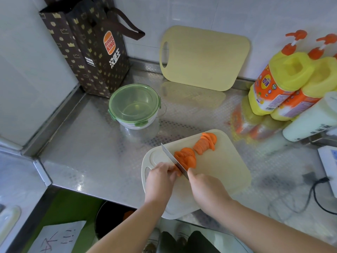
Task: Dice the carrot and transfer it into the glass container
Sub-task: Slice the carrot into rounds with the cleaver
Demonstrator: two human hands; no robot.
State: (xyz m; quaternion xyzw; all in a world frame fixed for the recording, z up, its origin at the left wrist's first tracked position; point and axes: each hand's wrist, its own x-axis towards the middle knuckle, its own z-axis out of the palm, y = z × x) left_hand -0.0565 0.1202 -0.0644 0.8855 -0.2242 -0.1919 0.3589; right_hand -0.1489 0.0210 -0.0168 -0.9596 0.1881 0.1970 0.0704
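R hand (205,188) is clenching the knife (174,160); L hand (161,175) is pinching the carrot (186,158) end on near cutting board (224,172). Fingertips (173,171) sitting right by blade, so a slip prob. nicks them. Glass container (135,105) far-left, lidded.

I read "BURGER KING" and "汉堡王" on the brown bag (87,50); the bottle (273,88) labels stay illegible to me.

Orange carrot (186,158), sliced into two fanned rows, is laid on a board (218,170); a green-lidded glass container (135,106) is set apart, closed.
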